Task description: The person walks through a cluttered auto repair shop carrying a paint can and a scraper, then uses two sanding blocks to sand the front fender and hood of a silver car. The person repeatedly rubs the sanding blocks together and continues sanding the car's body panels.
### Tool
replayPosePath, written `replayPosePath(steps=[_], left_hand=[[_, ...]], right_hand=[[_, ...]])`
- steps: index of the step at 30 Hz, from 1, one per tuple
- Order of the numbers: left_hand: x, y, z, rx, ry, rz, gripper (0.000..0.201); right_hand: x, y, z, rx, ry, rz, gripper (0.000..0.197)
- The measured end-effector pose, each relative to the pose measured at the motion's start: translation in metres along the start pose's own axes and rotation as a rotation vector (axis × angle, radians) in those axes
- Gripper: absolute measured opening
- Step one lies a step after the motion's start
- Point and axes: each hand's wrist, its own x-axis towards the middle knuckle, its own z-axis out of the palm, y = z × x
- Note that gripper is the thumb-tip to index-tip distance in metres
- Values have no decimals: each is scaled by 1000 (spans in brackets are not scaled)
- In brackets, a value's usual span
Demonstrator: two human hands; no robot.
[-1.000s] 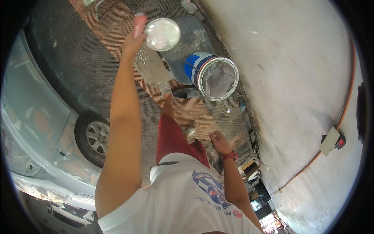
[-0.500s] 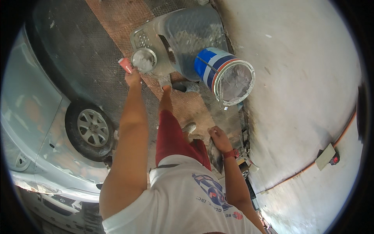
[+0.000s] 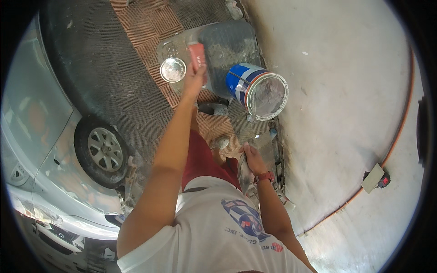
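Observation:
My left hand (image 3: 195,80) is closed around a red tube (image 3: 197,53), held above a grey, see-through plastic stand (image 3: 214,34). Just left of that hand sits a small round tin (image 3: 173,69) with a shiny rim and a pale top. Low by my right thigh, my right hand (image 3: 253,160) is closed on a thin, flat grey plate (image 3: 246,174); its exact kind is unclear. A large blue and white can (image 3: 237,81) leans at the right of the stand, its open mouth showing grey putty-like paste (image 3: 269,95).
A car with patchy, sanded paint (image 3: 41,123) and its wheel (image 3: 104,148) stand at the left. A pale wall (image 3: 337,104) rises on the right, with an orange hose (image 3: 400,127) along it. Ribbed mats (image 3: 132,32) cover the floor.
My left hand has carried the red tube rightward, from the left side of the small tin to its right. My right hand has shifted slightly, with the plate in it.

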Motion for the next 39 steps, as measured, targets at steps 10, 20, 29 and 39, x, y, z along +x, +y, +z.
replayPosePath(steps=[10, 20, 29, 39], left_hand=[[-62, -2, -36, 59, -31, -55, 38], [-145, -4, -115, -401, -139, -256, 40], [-180, 76, -61, -621, -110, -91, 38], [-25, 17, -8, 409, -107, 54, 43]], right_hand=[[-7, -143, 28, 890, -332, -3, 48], [-14, -254, 6, 877, -135, -341, 35], [41, -272, 10, 245, 160, -625, 39], [0, -290, -51, 822, 511, -620, 35]])
